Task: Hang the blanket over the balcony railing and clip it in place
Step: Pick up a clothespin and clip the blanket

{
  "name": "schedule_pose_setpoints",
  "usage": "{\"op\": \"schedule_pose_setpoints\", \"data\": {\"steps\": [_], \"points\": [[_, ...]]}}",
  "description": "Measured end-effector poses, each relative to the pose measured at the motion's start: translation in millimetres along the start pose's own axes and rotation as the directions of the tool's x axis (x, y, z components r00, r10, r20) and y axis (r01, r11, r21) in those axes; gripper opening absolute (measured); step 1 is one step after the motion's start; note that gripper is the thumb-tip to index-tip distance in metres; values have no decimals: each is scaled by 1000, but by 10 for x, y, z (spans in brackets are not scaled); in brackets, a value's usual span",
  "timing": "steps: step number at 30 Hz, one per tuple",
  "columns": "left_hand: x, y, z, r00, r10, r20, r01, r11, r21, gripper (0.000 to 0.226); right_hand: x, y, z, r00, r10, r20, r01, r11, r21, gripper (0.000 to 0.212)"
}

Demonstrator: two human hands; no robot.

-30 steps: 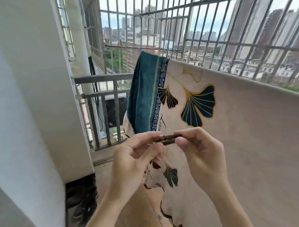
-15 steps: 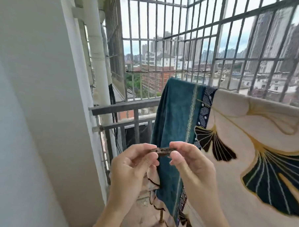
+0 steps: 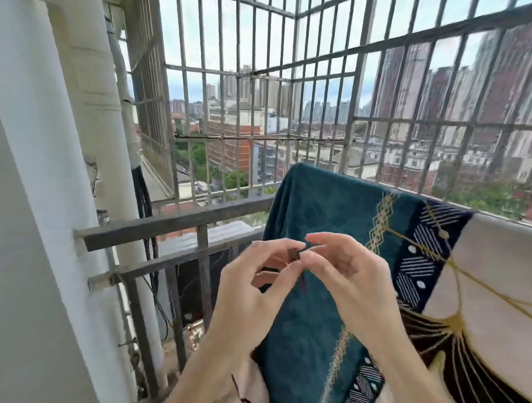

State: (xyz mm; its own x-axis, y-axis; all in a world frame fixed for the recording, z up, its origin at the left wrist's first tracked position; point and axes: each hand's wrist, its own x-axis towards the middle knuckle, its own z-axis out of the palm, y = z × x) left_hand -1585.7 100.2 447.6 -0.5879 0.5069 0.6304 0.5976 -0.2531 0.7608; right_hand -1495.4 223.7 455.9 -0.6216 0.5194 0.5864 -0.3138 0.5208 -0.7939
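One big teal-and-cream blanket (image 3: 334, 210) draped over my balcony railing (image 3: 178, 219), hanging down on the near side, my left hand (image 3: 254, 292) and right hand (image 3: 352, 284) in front of its teal edge, both pinching a small dark clip (image 3: 294, 256) between their fingertips

hands: two, the left hand (image 3: 248, 295) and the right hand (image 3: 352, 284), middle of the frame
clips: one small dark clip (image 3: 294, 255), between the fingertips
blankets: one blanket (image 3: 319, 219), right side
railings: one gray railing (image 3: 172, 224), left of middle
pipes: one white pipe (image 3: 126, 119), upper left
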Motion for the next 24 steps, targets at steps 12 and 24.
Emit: {"op": "schedule_pose_setpoints", "data": {"steps": [12,24], "points": [[1977,-1361,-511,993,-11,116,36,976,-214,12,1494,763,883,986,-4,-165,-61,921,-384,16],[2797,-2118,-23,973,-221,71,226,836,-500,18,2327,802,611,976,-69,-205,-209,-57,-976,46]]}}
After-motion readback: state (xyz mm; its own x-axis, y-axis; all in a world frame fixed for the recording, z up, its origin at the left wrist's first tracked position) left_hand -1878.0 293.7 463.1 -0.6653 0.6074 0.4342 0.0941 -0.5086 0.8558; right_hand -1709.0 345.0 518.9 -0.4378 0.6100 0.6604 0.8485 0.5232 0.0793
